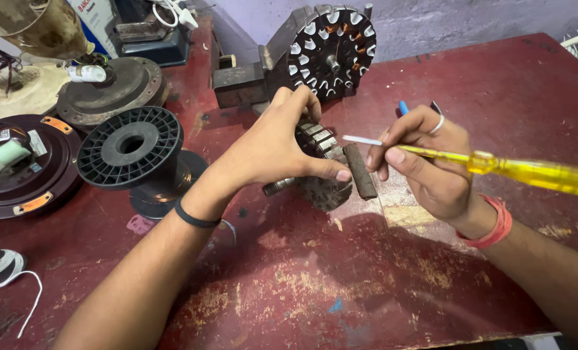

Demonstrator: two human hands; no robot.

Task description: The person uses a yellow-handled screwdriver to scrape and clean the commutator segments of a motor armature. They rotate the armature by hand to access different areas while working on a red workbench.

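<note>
Steel stator [320,162] clamped in left hand [272,146] – right hand [425,159] pinching white strip [361,140] and yellow screwdriver [529,170]; slot lining likely, needing steady aim.

The single camera sat on the person's head and looked steeply down and forward over a worn dark-red wooden desk [341,285], close enough that both forearms entered from the bottom corners. It faced a pale purple wall [431,19] behind the desk's far edge. No second view shared the scene.
</note>
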